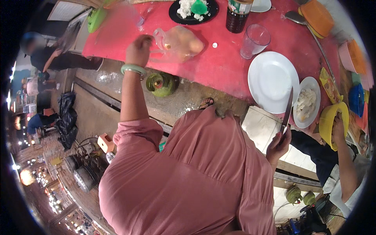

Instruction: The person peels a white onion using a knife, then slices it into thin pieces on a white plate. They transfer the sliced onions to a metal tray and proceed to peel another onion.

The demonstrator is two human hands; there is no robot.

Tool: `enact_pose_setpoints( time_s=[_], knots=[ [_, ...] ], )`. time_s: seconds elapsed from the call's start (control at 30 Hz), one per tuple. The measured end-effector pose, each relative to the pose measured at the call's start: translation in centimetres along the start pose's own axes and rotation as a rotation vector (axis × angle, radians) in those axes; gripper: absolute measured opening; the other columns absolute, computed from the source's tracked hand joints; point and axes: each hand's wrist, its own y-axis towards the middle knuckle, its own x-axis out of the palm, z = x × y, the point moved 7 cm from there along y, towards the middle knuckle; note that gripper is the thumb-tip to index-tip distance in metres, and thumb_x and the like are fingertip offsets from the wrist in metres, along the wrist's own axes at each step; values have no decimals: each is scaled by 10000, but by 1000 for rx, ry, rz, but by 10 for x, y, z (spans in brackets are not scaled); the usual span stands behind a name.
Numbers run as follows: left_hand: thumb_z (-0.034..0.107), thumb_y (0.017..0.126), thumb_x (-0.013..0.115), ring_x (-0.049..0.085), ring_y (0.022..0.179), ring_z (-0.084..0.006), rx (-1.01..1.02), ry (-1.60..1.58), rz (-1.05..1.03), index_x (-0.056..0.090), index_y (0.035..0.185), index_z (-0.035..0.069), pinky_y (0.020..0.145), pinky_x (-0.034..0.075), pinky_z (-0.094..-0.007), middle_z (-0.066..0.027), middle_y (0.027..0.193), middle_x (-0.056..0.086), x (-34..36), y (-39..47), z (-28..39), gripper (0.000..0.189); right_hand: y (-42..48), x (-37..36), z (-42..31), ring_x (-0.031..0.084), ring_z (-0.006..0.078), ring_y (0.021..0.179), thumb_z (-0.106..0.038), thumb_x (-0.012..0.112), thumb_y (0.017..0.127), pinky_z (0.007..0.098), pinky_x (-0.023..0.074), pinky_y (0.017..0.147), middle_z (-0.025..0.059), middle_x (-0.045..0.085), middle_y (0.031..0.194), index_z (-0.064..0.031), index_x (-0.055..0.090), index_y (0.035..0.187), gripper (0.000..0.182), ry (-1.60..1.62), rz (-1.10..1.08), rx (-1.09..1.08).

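Note:
My right hand [279,144] grips a knife [287,110] by its handle. The blade points up over the edge of a white oval plate [271,79]. On the red-covered table [217,69], my left hand [140,48] is beside a clear plastic bag [183,42] of rounded, orange-brown items, possibly eggs. Its curled, slightly blurred fingers are at the bag's handles; whether they grip the plastic is unclear. A pale green bangle circles that wrist. A smaller plate of rice [306,104] stands right of the white plate.
Nearby are a drinking glass [255,41], a bottle of dark liquid [237,16] and a black plate [173,13] with rice and a green scoop. At right, another person's hand [338,126] reaches into a yellow basket [325,120]. A long-handled ladle [320,48] lies beyond. A green gas cylinder [161,85] stands below.

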Motion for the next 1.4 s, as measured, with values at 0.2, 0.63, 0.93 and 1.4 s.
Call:
enact_pose_setpoints(
  time_s=[0.2,0.63,0.93,1.4],
  knots=[
    [156,831,466,593,902,-335,77,384,-608,580,1063,64,764,485,-419,-207,1000,600,106,24,-12,275,11,18,-29,403,45,517,-133,492,908,188,345,462,-11,482,672,-25,473,1201,313,5,75,25],
    [553,846,409,586,972,-350,272,939,-653,600,1041,79,777,487,-445,-184,999,619,128,94,-54,547,-39,49,-91,614,336,832,-109,600,790,364,495,704,189,612,928,-48,525,1136,359,56,225,427],
    [327,761,533,618,765,-276,401,295,-679,625,927,63,615,473,-397,-127,857,644,157,177,-153,326,-85,45,-119,628,251,727,-123,587,830,331,490,652,160,618,841,-55,506,1156,343,55,303,479],
    [409,841,466,608,794,-189,19,-1372,-879,494,1142,79,510,517,-266,-139,963,590,33,19,53,448,-255,22,-172,488,168,416,-166,431,920,259,418,436,44,492,570,-69,409,1167,266,1015,599,1038]
  ],
)
